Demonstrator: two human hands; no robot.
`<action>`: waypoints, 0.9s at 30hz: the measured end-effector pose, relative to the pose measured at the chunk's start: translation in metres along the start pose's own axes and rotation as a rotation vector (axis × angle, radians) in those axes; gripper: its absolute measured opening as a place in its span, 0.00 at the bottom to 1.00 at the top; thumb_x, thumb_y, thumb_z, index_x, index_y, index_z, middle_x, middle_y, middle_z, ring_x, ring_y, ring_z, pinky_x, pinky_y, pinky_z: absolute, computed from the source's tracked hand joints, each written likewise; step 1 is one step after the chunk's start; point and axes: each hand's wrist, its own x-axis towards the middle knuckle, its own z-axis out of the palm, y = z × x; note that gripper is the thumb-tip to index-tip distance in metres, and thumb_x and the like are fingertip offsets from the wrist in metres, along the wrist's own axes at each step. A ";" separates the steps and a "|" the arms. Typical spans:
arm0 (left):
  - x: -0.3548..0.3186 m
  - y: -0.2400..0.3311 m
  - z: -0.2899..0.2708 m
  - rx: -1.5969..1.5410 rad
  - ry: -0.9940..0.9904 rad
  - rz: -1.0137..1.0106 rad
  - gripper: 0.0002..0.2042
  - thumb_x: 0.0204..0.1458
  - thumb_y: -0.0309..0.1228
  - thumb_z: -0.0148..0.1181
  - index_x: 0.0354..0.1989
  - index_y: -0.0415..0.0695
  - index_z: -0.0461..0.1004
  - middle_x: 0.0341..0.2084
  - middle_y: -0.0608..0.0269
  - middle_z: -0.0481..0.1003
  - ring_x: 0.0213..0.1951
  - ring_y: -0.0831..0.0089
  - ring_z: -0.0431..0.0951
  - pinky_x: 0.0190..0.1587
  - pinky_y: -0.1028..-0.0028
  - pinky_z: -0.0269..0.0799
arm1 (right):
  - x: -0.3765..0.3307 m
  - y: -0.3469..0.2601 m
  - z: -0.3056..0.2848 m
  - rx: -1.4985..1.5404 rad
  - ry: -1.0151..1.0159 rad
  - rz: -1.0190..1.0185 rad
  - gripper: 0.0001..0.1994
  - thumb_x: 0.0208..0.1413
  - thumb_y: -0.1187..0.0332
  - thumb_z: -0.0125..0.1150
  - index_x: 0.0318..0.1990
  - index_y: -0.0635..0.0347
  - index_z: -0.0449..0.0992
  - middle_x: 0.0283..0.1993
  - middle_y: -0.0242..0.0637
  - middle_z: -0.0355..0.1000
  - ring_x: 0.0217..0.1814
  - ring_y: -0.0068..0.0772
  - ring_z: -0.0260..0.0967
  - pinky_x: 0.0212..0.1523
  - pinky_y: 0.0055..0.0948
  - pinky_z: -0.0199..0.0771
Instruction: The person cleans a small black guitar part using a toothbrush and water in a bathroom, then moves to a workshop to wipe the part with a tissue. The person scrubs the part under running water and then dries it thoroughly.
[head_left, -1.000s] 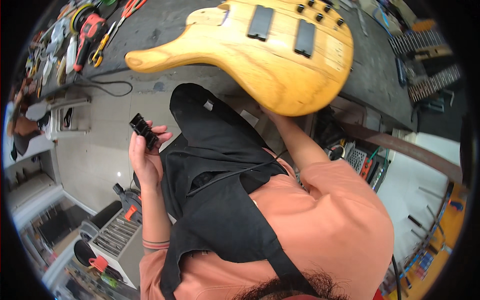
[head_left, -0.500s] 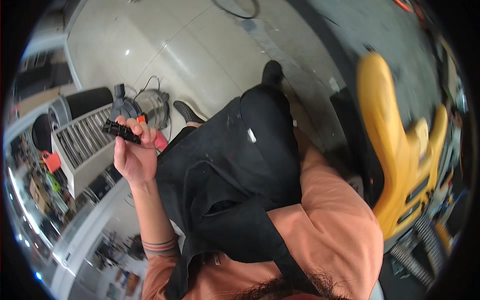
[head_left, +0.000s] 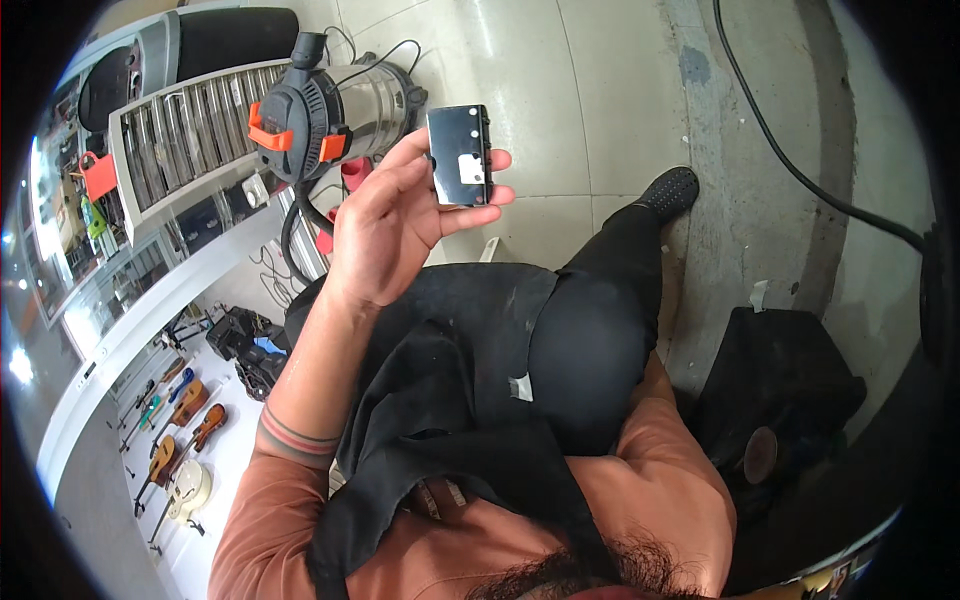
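My left hand (head_left: 385,215) is raised over the black apron (head_left: 470,300), palm turned up. Its thumb and fingers grip a small black rectangular guitar bridge (head_left: 459,150). The bridge's glossy flat face shows, with small holes, a bright patch and a row of dark parts along its right edge. My right forearm (head_left: 653,385) runs down beside my bent knee. The right hand itself is hidden behind the leg and apron.
A wet-dry vacuum cleaner (head_left: 340,120) with orange clips stands beyond my left hand, beside a rack of metal bars (head_left: 190,130). Several guitars (head_left: 188,405) are at lower left. To the right are a black box (head_left: 775,385) and a black cable (head_left: 790,165) on the floor.
My left hand has turned the bridge from edge-on to flat face showing. The view has swung, so the yellow guitar body at right is gone from sight and the vacuum cleaner shows more.
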 end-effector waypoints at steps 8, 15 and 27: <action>0.012 -0.012 0.013 -0.031 -0.033 -0.045 0.24 0.76 0.32 0.42 0.76 0.36 0.61 0.66 0.32 0.74 0.64 0.41 0.81 0.68 0.52 0.79 | 0.020 0.026 -0.012 0.049 0.048 0.053 0.24 0.64 0.66 0.70 0.63 0.69 0.75 0.63 0.49 0.77 0.61 0.45 0.78 0.64 0.40 0.75; -0.023 0.001 0.020 -0.187 -0.170 -0.015 0.26 0.73 0.33 0.48 0.76 0.36 0.60 0.66 0.30 0.74 0.63 0.37 0.81 0.68 0.50 0.80 | 0.045 0.055 -0.075 0.450 0.237 0.060 0.25 0.62 0.68 0.73 0.62 0.72 0.74 0.64 0.51 0.76 0.62 0.49 0.77 0.66 0.42 0.75; -0.138 0.062 0.038 -0.321 -0.556 0.141 0.19 0.76 0.43 0.45 0.64 0.43 0.70 0.43 0.57 0.76 0.41 0.63 0.76 0.48 0.64 0.69 | -0.155 -0.102 -0.317 1.409 0.060 -0.833 0.20 0.70 0.71 0.66 0.66 0.69 0.78 0.60 0.41 0.82 0.61 0.38 0.80 0.63 0.36 0.78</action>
